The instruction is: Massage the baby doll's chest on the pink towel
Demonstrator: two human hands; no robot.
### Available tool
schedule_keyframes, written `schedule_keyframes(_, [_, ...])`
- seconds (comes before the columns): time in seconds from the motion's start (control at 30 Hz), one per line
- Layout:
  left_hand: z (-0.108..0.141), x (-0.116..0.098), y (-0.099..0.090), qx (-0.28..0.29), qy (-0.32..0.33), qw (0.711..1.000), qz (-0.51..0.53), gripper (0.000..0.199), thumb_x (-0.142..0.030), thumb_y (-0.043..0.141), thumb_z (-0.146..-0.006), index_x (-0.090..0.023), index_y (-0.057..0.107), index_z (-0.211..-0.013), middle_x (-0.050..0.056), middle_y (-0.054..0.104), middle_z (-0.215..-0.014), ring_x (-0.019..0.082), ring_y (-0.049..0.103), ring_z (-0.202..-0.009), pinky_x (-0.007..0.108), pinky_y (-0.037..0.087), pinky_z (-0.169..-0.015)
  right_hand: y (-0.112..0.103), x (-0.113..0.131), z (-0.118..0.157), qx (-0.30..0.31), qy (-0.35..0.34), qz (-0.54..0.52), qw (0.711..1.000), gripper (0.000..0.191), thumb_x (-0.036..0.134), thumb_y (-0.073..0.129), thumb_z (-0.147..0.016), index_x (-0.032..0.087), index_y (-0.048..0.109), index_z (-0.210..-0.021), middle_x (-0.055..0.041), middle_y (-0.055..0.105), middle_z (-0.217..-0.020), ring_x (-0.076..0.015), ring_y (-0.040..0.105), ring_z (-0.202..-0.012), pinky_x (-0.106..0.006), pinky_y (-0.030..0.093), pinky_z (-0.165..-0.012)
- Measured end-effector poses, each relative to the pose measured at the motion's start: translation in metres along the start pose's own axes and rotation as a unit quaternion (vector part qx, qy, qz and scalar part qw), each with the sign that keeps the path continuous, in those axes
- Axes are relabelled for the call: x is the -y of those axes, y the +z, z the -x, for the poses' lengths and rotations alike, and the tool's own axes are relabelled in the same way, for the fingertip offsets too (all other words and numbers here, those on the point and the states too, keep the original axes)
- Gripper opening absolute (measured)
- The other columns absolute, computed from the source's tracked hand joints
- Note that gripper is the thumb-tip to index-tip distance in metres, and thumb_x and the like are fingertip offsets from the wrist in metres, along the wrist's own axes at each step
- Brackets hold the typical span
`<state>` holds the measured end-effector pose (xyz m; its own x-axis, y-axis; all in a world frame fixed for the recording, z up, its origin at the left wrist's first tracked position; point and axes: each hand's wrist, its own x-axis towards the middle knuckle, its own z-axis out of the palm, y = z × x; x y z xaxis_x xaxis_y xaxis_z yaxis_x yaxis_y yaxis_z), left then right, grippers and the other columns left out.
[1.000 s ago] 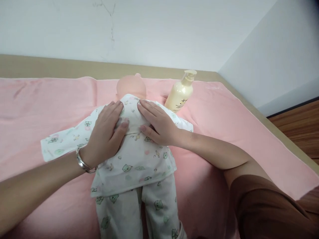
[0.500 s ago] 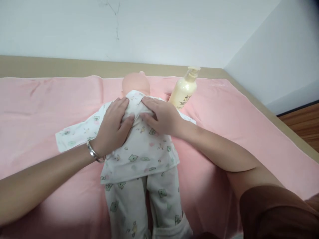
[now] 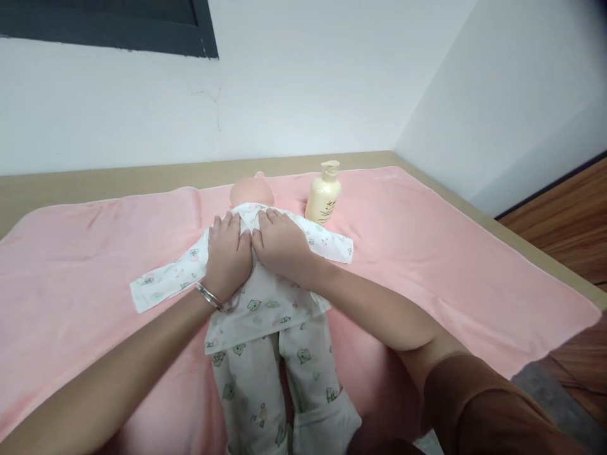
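Observation:
A baby doll [image 3: 251, 191] in a white printed top [image 3: 270, 309] and matching trousers [image 3: 303, 357] lies stretched out, its bald head toward the wall. Its face does not show. My left hand [image 3: 229, 256] rests flat on the left side of the upper back, fingers pointing toward the head; a silver bracelet [image 3: 211, 296] circles that wrist. Beside it my right hand [image 3: 281, 243] lies flat on the right side of the back. The two thumbs nearly meet over the middle. Neither hand grasps anything.
A pale yellow pump bottle [image 3: 324, 197] stands right of the doll's head. Under both lies a pink cloth [image 3: 450, 272] on a tan tabletop [image 3: 142, 175]. White walls [image 3: 303, 82] meet behind, with a dark frame [image 3: 203, 31] at upper left and wooden panelling [image 3: 564, 208] at right.
The view has tilted up and shifted, bringing in the dark frame. My hands stay on the doll's back, with the right thumb now closer to the left one.

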<state>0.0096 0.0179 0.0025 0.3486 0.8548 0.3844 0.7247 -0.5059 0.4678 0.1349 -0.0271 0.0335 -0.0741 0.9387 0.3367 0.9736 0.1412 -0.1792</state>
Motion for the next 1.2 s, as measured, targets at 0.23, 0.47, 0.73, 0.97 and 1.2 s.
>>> schedule_keyframes(0.23, [0.008, -0.006, -0.006, 0.017, 0.013, 0.999, 0.038, 0.054, -0.029, 0.030, -0.094, -0.007, 0.046, -0.140, 0.016, 0.045, -0.151, 0.031, 0.034, -0.146, 0.053, 0.027, -0.123, 0.011, -0.023, 0.003, -0.024, -0.021, -0.107, 0.994, 0.054, 0.031, 0.041, -0.096, -0.001, 0.049, -0.139, -0.0209, 0.051, -0.146, -0.0297, 0.042, -0.139, -0.043, 0.030, -0.120])
schedule_keyframes(0.47, [0.001, 0.001, -0.007, 0.053, -0.011, 0.999, 0.004, 0.055, -0.029, 0.044, -0.094, -0.002, 0.044, -0.141, 0.021, 0.043, -0.151, 0.035, 0.034, -0.145, 0.050, 0.024, -0.125, 0.012, -0.033, 0.003, 0.021, -0.042, -0.092, 0.995, 0.065, 0.041, 0.040, -0.096, -0.003, 0.041, -0.144, -0.0233, 0.042, -0.152, -0.0331, 0.035, -0.145, -0.048, 0.027, -0.122])
schedule_keyframes(0.73, [0.013, -0.013, -0.003, 0.017, 0.019, 0.999, -0.036, 0.048, -0.025, 0.034, -0.095, -0.004, 0.050, -0.136, 0.019, 0.052, -0.144, 0.031, 0.042, -0.140, 0.048, 0.032, -0.119, 0.002, -0.015, 0.011, 0.063, 0.030, -0.077, 0.995, 0.058, 0.032, 0.034, -0.095, -0.003, 0.044, -0.141, -0.0260, 0.044, -0.149, -0.0368, 0.037, -0.142, -0.052, 0.032, -0.118])
schedule_keyframes(0.97, [-0.001, -0.001, -0.009, 0.040, 0.035, 0.998, 0.024, 0.050, -0.030, 0.039, -0.094, -0.007, 0.052, -0.136, 0.014, 0.052, -0.146, 0.026, 0.043, -0.140, 0.045, 0.028, -0.122, 0.001, -0.014, 0.013, 0.077, 0.075, -0.059, 0.992, 0.068, 0.040, 0.030, -0.098, -0.008, 0.036, -0.145, -0.0298, 0.035, -0.153, -0.0397, 0.029, -0.146, -0.055, 0.027, -0.119])
schedule_keyframes(1.2, [0.025, -0.018, -0.010, 0.034, 0.043, 0.998, -0.012, 0.053, -0.026, 0.028, -0.097, -0.001, 0.043, -0.141, 0.021, 0.043, -0.151, 0.032, 0.033, -0.145, 0.051, 0.026, -0.122, 0.001, -0.014, 0.009, 0.060, -0.005, -0.085, 0.995, 0.055, 0.027, 0.032, -0.094, -0.002, 0.048, -0.138, -0.0264, 0.043, -0.150, -0.0353, 0.035, -0.144, -0.052, 0.030, -0.119])
